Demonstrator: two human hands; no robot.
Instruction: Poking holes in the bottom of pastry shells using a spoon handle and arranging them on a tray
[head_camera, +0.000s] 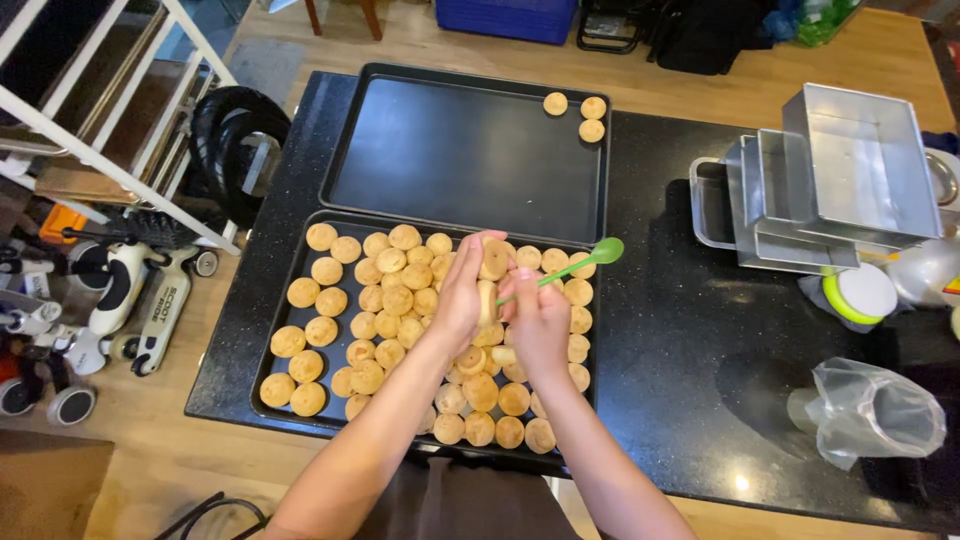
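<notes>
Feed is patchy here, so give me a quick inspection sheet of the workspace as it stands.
Surface: black speckled stone counter on a wooden top.
Job's things: near dark baking tray full of round golden pastry puffs; far dark baking tray bare but for three puffs in its corner; green plastic spoon.
Clutter: stacked metal loaf tins; clear plastic bag over a cup.
Hands: left hand holds one puff in its fingers; right hand holds the spoon.
Cables: nothing seen.
Surroundings: white rack, toy scooters on the floor.
</notes>
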